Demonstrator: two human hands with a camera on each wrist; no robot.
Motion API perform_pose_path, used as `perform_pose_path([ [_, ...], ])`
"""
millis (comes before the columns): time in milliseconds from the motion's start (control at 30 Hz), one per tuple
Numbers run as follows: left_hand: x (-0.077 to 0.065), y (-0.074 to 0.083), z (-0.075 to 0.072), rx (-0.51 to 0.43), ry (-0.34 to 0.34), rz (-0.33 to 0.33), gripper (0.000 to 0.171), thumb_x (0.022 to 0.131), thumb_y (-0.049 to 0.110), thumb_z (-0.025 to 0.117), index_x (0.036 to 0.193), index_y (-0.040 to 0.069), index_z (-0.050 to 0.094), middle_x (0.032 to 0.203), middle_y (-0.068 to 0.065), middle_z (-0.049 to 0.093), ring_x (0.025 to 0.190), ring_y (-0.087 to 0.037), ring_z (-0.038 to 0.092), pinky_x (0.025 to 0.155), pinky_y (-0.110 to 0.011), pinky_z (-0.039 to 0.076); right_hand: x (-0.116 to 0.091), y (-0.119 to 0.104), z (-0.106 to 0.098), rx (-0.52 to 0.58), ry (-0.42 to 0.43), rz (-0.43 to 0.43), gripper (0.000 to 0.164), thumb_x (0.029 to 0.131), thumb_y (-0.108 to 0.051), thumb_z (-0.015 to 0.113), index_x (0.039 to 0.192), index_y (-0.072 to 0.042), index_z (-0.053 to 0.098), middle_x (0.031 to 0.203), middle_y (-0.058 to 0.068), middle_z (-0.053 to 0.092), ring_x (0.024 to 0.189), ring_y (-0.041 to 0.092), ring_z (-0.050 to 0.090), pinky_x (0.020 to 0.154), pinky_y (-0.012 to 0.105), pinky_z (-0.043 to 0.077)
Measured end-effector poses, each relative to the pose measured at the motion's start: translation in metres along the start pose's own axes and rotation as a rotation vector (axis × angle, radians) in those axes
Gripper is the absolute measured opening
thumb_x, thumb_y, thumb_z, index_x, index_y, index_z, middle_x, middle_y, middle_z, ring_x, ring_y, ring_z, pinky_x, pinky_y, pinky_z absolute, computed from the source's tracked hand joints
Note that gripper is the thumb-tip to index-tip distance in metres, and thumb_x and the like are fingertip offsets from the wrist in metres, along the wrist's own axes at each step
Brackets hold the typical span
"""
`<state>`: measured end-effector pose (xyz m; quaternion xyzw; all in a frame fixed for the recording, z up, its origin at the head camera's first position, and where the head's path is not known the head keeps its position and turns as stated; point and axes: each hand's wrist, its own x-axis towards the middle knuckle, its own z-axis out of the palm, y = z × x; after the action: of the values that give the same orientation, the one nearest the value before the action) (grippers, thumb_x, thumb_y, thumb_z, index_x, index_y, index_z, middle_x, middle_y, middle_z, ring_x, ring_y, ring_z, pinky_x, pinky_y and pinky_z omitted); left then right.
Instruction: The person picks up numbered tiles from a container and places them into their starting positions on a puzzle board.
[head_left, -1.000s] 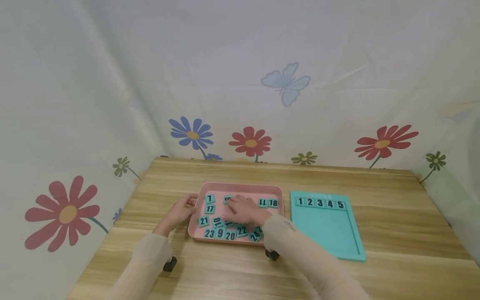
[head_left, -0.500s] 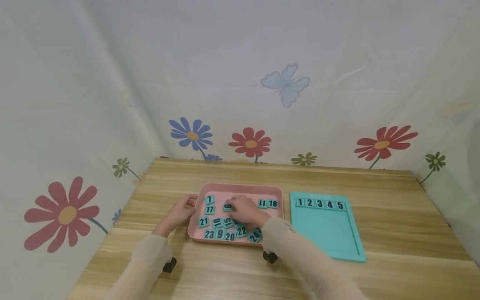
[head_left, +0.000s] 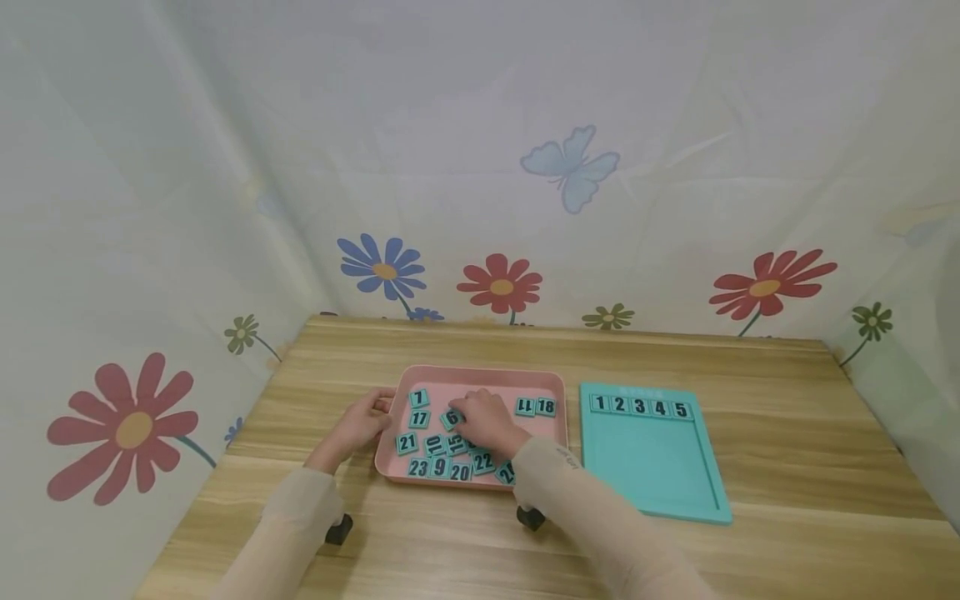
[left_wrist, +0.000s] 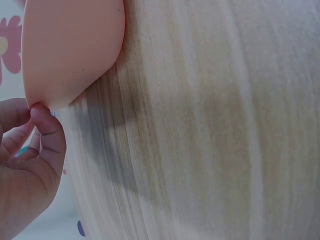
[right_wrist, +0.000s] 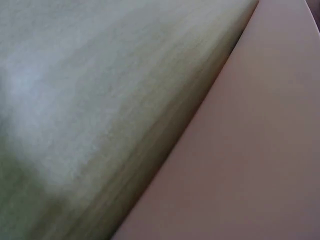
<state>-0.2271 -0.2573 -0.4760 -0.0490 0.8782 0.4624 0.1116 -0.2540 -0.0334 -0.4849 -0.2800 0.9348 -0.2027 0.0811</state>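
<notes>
The pink tray (head_left: 517, 377) holds several turquoise number tiles. My left hand (head_left: 363, 423) pinches the tray's left rim between thumb and fingers, plain in the left wrist view, where the hand (left_wrist: 32, 165) meets the tray's wall (left_wrist: 75, 47). Over the middle of the tray, my right hand (head_left: 489, 421) has its fingers curled at the tile marked 6 (head_left: 451, 419), which lies tilted at the fingertips. Part of that tile and some tiles under the hand are hidden. Only the tray's outer wall (right_wrist: 240, 145) and wood appear in the right wrist view, with no hand.
Right of the tray lies a turquoise board (head_left: 645, 462) with tiles 1 to 5 in its top row. Tiles 11 and 18 (head_left: 546, 407) sit at the tray's right side. Both rest on a wooden table (head_left: 810, 467), with a flowered cloth (head_left: 660, 167) behind.
The right hand's spread fingers have drawn in at tile 6. That tile has come out from under them, slid slightly towards me and turned. The left hand stays on the rim.
</notes>
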Motion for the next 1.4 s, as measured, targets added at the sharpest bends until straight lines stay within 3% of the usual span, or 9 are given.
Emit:
perform_pose_path([
  [267,0.001,0.001,0.0,0.008,0.0,-0.002,0.045,0.085,0.0,0.044,0.129,0.007,0.039,0.107,-0.018,0.046,0.088,-0.022,0.053,0.066,-0.027,0.048,0.006,0.004,0.001,-0.045,-0.009,0.022,0.038,0.08,-0.02,0.06,0.118,-0.018,0.057,0.099,-0.004,0.061,0.083,0.012,0.041,0.083,0.031,0.037],
  [600,0.001,0.005,0.001,0.008,-0.003,0.0,0.045,0.085,0.0,0.043,0.129,0.007,0.038,0.108,-0.018,0.046,0.088,-0.022,0.053,0.066,-0.027,0.049,0.005,0.008,-0.001,-0.026,0.036,0.028,0.032,0.076,-0.023,0.064,0.107,-0.016,0.063,0.087,-0.006,0.056,0.08,0.011,0.043,0.077,0.029,0.038],
  [767,0.001,0.005,0.002,0.013,-0.004,-0.001,0.045,0.085,0.0,0.044,0.129,0.006,0.038,0.107,-0.018,0.046,0.087,-0.022,0.053,0.065,-0.027,0.048,0.004,0.011,-0.003,0.047,0.057,0.024,0.032,0.073,-0.022,0.067,0.104,-0.013,0.064,0.088,-0.004,0.059,0.08,0.01,0.047,0.075,0.028,0.041],
  [1033,-0.001,0.005,0.002,0.014,-0.001,-0.009,0.045,0.085,0.0,0.044,0.129,0.006,0.038,0.106,-0.018,0.046,0.086,-0.022,0.052,0.064,-0.026,0.047,-0.005,0.013,-0.017,0.247,0.06,0.06,0.038,0.07,-0.027,0.072,0.104,-0.013,0.064,0.104,-0.001,0.062,0.09,0.011,0.054,0.082,0.031,0.047],
  [1200,-0.001,0.004,0.001,0.027,0.003,-0.007,0.046,0.085,0.0,0.044,0.13,0.006,0.038,0.107,-0.018,0.047,0.087,-0.022,0.053,0.065,-0.026,0.047,-0.013,0.016,-0.027,0.301,0.063,0.043,0.036,0.07,-0.026,0.072,0.103,-0.014,0.064,0.105,-0.002,0.061,0.095,0.014,0.054,0.082,0.032,0.047],
  [1400,0.0,0.002,0.0,0.035,0.005,-0.017,0.045,0.086,0.0,0.044,0.13,0.007,0.038,0.109,-0.018,0.047,0.09,-0.023,0.053,0.067,-0.027,0.048,-0.027,0.021,-0.037,0.293,0.062,0.014,0.032,0.073,-0.024,0.07,0.102,-0.014,0.064,0.097,-0.005,0.061,0.093,0.014,0.053,0.082,0.03,0.045],
])
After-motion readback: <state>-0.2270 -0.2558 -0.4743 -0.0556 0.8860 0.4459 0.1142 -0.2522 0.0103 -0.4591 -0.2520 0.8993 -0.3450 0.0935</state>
